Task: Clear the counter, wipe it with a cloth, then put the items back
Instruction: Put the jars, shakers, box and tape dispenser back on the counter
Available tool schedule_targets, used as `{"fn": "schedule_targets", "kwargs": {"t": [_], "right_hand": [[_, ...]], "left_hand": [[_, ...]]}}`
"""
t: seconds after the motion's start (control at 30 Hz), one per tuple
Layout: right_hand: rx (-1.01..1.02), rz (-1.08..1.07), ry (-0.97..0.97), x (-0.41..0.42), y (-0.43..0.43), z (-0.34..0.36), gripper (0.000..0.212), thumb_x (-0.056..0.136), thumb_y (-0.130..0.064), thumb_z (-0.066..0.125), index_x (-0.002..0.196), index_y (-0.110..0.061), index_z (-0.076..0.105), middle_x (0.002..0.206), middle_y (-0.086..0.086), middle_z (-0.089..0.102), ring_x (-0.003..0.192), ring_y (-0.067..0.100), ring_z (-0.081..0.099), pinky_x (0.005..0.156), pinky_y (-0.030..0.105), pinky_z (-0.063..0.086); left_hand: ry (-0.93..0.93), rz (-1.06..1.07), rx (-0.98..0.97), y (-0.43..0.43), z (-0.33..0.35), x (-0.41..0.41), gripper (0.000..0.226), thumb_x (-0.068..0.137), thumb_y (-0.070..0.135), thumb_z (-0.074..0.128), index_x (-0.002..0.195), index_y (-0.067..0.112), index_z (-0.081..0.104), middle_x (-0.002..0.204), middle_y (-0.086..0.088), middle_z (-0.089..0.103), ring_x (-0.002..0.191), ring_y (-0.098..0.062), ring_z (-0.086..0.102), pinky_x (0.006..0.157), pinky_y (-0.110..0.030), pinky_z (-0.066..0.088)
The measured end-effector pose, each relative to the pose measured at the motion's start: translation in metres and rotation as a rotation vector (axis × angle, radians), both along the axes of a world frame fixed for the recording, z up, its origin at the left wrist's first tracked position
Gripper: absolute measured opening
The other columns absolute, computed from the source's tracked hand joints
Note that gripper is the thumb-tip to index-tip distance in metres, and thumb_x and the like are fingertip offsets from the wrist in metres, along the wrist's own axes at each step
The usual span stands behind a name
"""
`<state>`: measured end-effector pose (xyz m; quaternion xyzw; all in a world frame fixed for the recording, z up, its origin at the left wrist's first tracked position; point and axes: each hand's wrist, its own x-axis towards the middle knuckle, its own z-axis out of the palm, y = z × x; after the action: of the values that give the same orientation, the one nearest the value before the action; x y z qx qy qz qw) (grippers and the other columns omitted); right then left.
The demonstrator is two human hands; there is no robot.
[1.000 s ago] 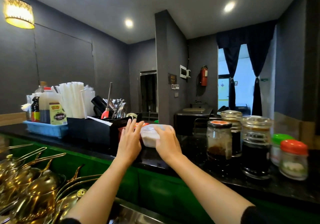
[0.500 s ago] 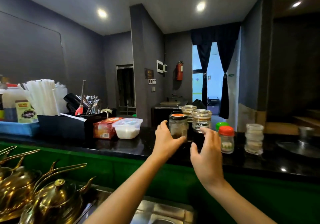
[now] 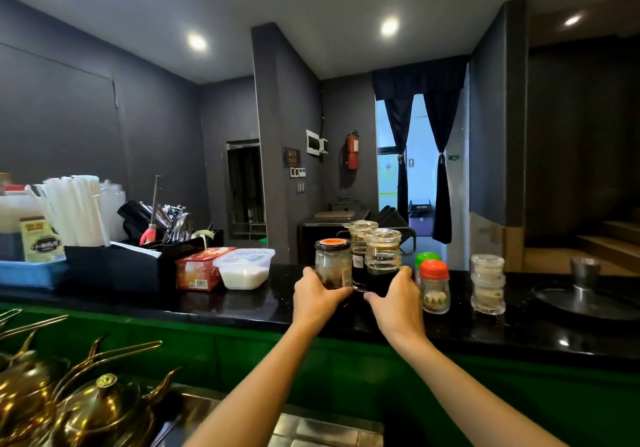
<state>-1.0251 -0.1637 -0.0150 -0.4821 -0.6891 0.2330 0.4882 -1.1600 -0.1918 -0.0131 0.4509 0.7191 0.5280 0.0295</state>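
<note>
In the head view, a black counter is seen above a green front panel, with both bare arms stretched out to a cluster of three jars near its middle. The left hand is wrapped around the lower part of the orange-lidded jar, the thumb lying across its front. The right hand is curled around the base of the dark-liquid jar, which is topped with a glass lid. The two jars are pressed side by side, and the rear jar is seen just behind and between them; whether it is touched by either hand cannot be told. Just to the right of the right hand an orange-capped shaker stands upright, with a green-capped shaker behind it. Further right a clear ribbed jar is placed, and beyond it a metal cup stands on a round metal tray. To the left of the hands, a plastic tub holding something white is set against a red box, followed by a black organiser filled with white straws and utensils, and a blue tray. Brass kettles are seen at the lower left.
</note>
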Motion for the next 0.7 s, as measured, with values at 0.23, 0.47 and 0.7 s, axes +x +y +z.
{"fn": "schedule_targets", "kwargs": {"t": [0.23,0.47,0.7], "right_hand": [[-0.052,0.192,-0.043,-0.032,0.01,0.011,0.067,0.075,-0.019,0.08,0.126,-0.003,0.039,0.127,0.018,0.056,0.118,0.032,0.055,0.089,0.035,0.047],[-0.073,0.269,-0.064,-0.096,0.017,0.018,0.079,0.072,-0.021,0.083,0.133,-0.004,0.036,0.134,0.017,0.051,0.123,0.032,0.051,0.09,0.034,0.047],[-0.087,0.34,-0.043,-0.149,0.045,0.02,0.075,0.067,-0.02,0.086,0.126,-0.007,0.041,0.13,0.016,0.055,0.122,0.032,0.052,0.092,0.037,0.047]], "left_hand": [[0.03,0.108,0.042,-0.035,0.002,-0.042,0.053,0.061,0.033,0.085,0.092,0.009,0.05,0.099,-0.009,0.066,0.087,-0.018,0.06,0.073,-0.028,0.048],[0.052,0.191,0.059,-0.066,0.0,-0.079,0.048,0.064,0.032,0.085,0.091,0.011,0.052,0.09,0.0,0.061,0.082,-0.013,0.057,0.069,-0.024,0.046],[0.041,0.219,0.126,-0.07,-0.008,-0.102,0.055,0.062,0.03,0.086,0.103,0.008,0.058,0.096,-0.001,0.067,0.082,-0.011,0.061,0.07,-0.018,0.046]]}}
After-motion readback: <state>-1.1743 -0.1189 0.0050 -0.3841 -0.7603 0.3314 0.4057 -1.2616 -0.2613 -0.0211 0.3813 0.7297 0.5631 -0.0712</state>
